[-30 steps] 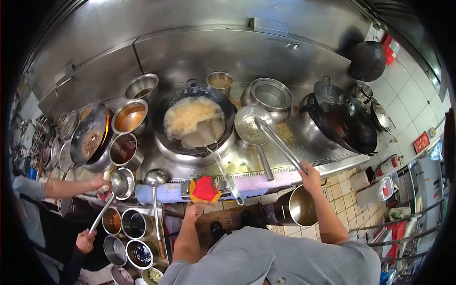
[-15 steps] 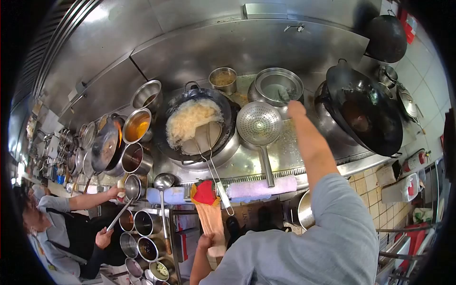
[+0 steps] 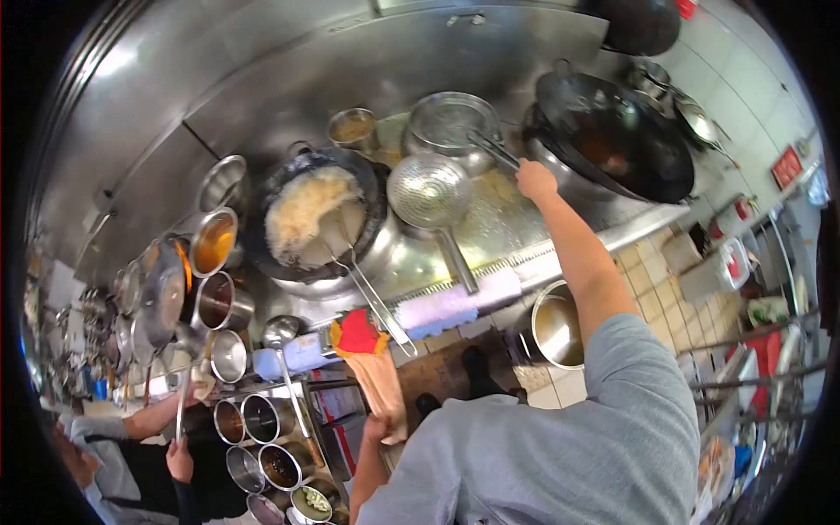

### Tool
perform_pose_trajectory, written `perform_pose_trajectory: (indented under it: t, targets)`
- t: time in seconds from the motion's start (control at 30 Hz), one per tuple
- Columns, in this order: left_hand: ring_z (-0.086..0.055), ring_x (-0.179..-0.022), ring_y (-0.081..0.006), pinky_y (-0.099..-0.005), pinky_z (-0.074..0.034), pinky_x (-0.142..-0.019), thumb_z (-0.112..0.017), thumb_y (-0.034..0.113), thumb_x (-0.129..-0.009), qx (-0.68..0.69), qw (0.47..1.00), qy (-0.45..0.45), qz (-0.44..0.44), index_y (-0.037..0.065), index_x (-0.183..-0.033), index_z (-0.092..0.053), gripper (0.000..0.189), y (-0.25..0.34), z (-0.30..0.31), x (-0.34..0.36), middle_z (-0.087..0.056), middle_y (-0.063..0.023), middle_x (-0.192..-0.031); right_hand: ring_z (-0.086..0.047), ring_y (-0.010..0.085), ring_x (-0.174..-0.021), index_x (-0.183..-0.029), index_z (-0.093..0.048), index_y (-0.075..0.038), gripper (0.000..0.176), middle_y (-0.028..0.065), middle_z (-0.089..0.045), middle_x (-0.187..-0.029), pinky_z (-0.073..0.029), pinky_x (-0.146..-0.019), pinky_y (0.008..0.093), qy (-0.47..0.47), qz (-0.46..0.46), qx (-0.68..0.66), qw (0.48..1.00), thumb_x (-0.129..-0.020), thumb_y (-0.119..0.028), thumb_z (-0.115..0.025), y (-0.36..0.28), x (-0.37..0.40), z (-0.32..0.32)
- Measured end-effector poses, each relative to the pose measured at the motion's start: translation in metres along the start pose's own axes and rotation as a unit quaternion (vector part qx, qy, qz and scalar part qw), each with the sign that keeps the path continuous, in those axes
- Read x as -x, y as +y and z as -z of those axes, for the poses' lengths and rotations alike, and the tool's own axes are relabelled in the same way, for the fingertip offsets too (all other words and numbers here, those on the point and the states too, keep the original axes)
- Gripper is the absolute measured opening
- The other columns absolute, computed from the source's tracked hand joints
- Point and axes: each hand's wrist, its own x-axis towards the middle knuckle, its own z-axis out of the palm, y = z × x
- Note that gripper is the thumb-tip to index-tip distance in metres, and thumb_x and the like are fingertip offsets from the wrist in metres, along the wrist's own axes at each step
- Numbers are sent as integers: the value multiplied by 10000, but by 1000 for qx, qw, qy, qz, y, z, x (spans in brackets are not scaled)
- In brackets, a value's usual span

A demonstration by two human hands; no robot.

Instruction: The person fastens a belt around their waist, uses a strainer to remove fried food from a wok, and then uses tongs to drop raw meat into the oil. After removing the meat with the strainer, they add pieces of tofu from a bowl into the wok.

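Note:
My right hand (image 3: pixel 536 182) is closed around the handle of a metal utensil (image 3: pixel 495 150), whose far end lies in the steel pot (image 3: pixel 455 122) at the back. Low in the view, my left hand (image 3: pixel 376 429) grips a peach-coloured cloth (image 3: pixel 378 385) with a red and yellow end. To the left, a black wok (image 3: pixel 372 175) holds pale foaming food (image 3: pixel 306 210), and a wire-handled strainer (image 3: pixel 339 242) rests in it. Between wok and pot lies a perforated ladle (image 3: pixel 429 192), its handle pointing toward me.
A large black wok (image 3: pixel 612 144) tilts at the right. A co-worker (image 3: pixel 131 437) stands at lower left, holding a long handle. Several sauce pots (image 3: pixel 262 418) stand near a ladle (image 3: pixel 281 330). A steel pot (image 3: pixel 557 325) sits low beside the stove edge.
The view has shifted, moving the stove left in the frame. A utensil handle now shows in my right hand, slanting out of the back pot. My left hand still grips the cloth.

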Motion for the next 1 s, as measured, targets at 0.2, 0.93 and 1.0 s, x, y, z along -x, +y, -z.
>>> perform_pose_trajectory:
  t: [0.2,0.93,1.0]
  targets:
    - [-535,-453,-175,-285,-418,-386,-554,136,-821,22,997,57,-37,-5,-813,-557,141,29,0,31,-562,-79,-618,-573,344,-964,-1196,-495,-157,401,180,-606,-1017,-462,-802,434,16,-43,-60,997,-812,-240,-578,40,152,10]
    - [-612,-558,-168,-276,-425,-423,-553,154,-827,-88,991,88,-40,8,-894,-530,162,32,27,40,-600,-100,-778,-570,363,-888,-1227,-482,-104,447,218,-547,-996,-462,-755,434,21,-166,-162,972,-807,-207,-594,69,526,-55]
    - [-616,-580,-170,-280,-431,-435,-551,174,-828,-156,986,50,-15,15,-916,-539,182,-3,44,26,-602,-89,-804,-561,370,-916,-1240,-471,-114,462,214,-558,-1004,-456,-776,435,-55,-211,-147,965,-806,-205,-596,63,556,-55]
